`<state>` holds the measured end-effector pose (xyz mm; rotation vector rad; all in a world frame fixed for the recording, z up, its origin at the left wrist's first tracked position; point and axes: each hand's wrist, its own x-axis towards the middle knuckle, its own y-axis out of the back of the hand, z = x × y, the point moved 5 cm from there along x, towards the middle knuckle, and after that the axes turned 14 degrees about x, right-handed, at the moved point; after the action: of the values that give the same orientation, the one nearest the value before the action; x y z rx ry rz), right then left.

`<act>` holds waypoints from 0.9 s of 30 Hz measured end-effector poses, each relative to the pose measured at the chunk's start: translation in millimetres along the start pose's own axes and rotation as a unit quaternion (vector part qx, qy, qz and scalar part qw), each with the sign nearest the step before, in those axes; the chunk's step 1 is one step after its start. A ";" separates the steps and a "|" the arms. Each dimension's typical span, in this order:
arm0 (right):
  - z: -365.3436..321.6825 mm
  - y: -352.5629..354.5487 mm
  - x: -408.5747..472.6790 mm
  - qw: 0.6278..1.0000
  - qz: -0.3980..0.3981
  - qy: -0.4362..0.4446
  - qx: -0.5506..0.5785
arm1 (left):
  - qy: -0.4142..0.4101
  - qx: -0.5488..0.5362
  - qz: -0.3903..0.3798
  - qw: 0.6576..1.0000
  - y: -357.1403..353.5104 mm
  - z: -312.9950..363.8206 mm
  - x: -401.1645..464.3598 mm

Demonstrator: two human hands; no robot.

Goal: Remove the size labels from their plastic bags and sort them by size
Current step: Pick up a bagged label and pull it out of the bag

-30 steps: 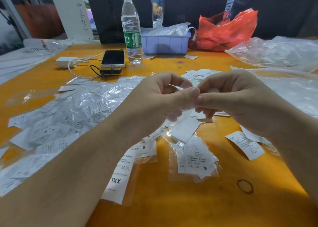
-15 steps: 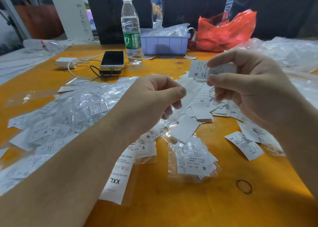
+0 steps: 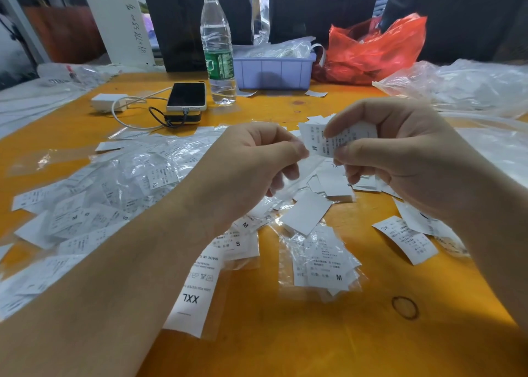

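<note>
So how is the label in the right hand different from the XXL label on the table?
The held label reads M and is pinched by the right hand; the XXL label lies flat on the orange table. The XXL label looks longer and narrower. Both are white with black print.

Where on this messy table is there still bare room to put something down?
Bare table lies near the front edge, below the bagged M labels, beside the rubber band. The left side is crowded with a heap of bagged labels.
</note>
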<state>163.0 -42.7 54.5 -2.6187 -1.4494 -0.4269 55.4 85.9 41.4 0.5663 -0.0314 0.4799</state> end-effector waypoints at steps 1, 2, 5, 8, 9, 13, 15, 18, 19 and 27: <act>-0.2 0.1 -0.3 1.000 0.002 0.002 -0.011 | 0.001 -0.001 -0.001 1.000 0.0 0.1 -0.1; -0.4 0.1 -0.6 1.000 0.005 0.004 -0.020 | 0.002 -0.002 -0.002 1.000 -0.1 0.2 -0.2; -0.8 0.5 -1.1 0.999 0.014 0.003 -0.031 | 0.004 -0.002 -0.004 1.000 -0.3 0.4 0.0; -1.4 3.2 -0.8 0.998 0.040 0.020 -0.040 | 0.005 -0.004 -0.004 1.000 -0.2 0.2 0.7; -2.4 4.1 -0.9 0.998 0.047 0.027 -0.043 | 0.005 -0.006 -0.005 1.000 -0.3 0.3 0.7; -5.7 2.7 -1.8 0.995 0.044 0.042 -0.083 | 0.004 -0.010 -0.009 1.000 -0.7 0.5 1.3; -6.1 1.7 -2.5 0.992 0.045 0.049 -0.109 | 0.004 -0.015 -0.008 1.000 -0.9 0.2 1.4; -6.9 1.3 -3.5 0.988 0.059 0.061 -0.127 | 0.003 -0.020 -0.009 1.000 -1.5 0.0 1.2; -7.1 1.3 -3.9 0.987 0.065 0.065 -0.131 | 0.001 -0.020 -0.010 1.000 -1.6 0.2 1.0; -7.6 4.4 -2.1 0.993 0.082 0.065 -0.047 | -0.010 0.003 -0.013 1.000 -1.8 1.3 0.0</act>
<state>164.2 -48.6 61.3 -2.6975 -1.1918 -0.6466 56.4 83.9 41.6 0.5764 -0.0419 0.4481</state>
